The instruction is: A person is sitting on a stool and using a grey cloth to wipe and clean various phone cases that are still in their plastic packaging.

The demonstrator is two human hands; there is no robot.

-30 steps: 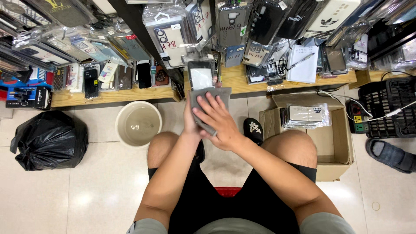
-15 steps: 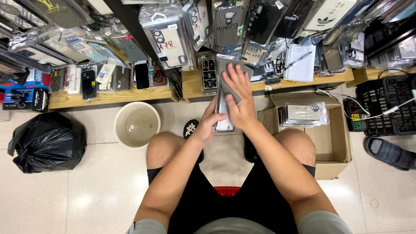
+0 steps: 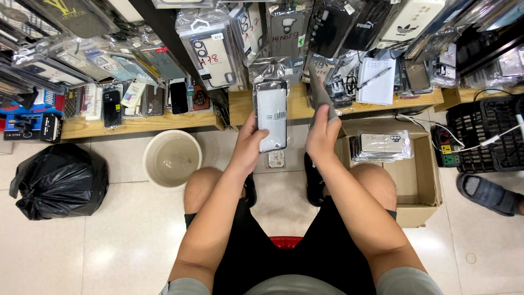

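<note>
Cloth [image 3: 321,94] lifted off, left hand [image 3: 250,146] holding case [image 3: 271,116]

Up front, the left hand [image 3: 248,147] grips a clear sleeve [image 3: 271,116] with a pale grey case inside and a small white label with black bars on its face. Hanging packets [image 3: 210,52] crowd the top, clear bags over cream, black and grey cases, some with small white tags; more sleeved cases [image 3: 112,104] stand in a row on the wooden shelf at left. At right, a stack of clear packets [image 3: 382,146] lies in the brown carton [image 3: 417,186].
</note>
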